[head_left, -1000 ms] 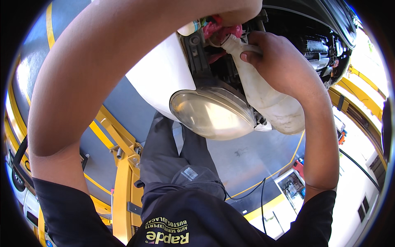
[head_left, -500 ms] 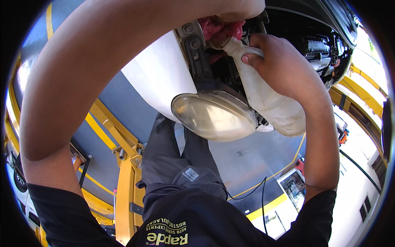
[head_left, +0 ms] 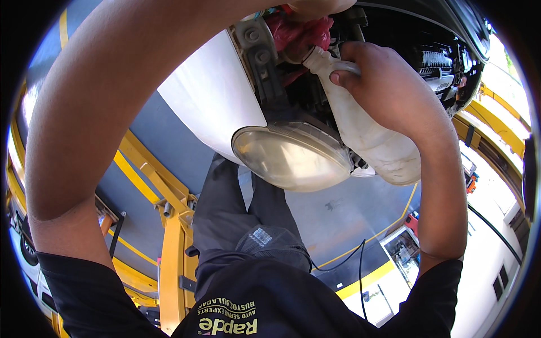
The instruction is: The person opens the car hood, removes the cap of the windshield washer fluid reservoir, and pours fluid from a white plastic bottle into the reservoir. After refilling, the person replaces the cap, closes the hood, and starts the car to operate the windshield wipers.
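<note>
My right hand [head_left: 377,79] is wrapped round the handle of a translucent whitish plastic jug [head_left: 377,143]. The jug slants, its open neck toward the upper left and its wide base at the lower right. Just above the neck bulges a crumpled, shiny red sheet [head_left: 298,35], maybe plastic or wet cloth. My left hand [head_left: 321,7] is over that sheet at the top edge, seemingly touching it, but its fingers are hidden. Below and left of the jug is a clouded headlight [head_left: 290,158] beside a white car body panel [head_left: 214,93].
A bolted metal bracket [head_left: 259,48] is left of the red sheet. Dark engine parts [head_left: 437,62] fill the upper right. A yellow lift frame [head_left: 174,236] stands at lower left on the grey floor. A black cable [head_left: 338,267] hangs at lower right.
The car parts appear slightly farther left and up in the view. My right hand keeps its grip on the jug, which has hardly moved; my left hand is a little higher in the view.
</note>
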`<state>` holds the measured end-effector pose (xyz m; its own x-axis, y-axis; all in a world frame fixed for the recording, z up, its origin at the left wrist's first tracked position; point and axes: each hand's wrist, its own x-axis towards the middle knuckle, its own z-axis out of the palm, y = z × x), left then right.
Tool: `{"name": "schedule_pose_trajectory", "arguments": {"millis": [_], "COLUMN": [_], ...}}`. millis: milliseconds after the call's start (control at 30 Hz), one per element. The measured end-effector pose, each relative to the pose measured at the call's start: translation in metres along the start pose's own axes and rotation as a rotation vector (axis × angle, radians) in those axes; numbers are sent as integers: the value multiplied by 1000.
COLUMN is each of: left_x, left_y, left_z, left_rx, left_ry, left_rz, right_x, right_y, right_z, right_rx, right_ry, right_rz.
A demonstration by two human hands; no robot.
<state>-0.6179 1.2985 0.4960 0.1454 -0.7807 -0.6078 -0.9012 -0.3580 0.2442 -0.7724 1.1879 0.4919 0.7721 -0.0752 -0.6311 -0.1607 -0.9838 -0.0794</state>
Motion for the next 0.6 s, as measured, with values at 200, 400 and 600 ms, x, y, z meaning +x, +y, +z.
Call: {"name": "schedule_pose_trajectory", "arguments": {"millis": [200, 400, 600], "left_x": [-1, -5, -6], "left_y": [-4, -6, -7], "left_z": [1, 6, 10], "left_rx": [-16, -22, -33], "left_ry": [5, 14, 24], "left_rz": [-5, -9, -10], "right_x": [1, 3, 5], "right_y": [-2, -3, -5], "right_z": [0, 1, 1], "right_rx": [-15, -48, -58], "right_ry": [-11, 5, -16], "right_rz": [0, 0, 34]}}
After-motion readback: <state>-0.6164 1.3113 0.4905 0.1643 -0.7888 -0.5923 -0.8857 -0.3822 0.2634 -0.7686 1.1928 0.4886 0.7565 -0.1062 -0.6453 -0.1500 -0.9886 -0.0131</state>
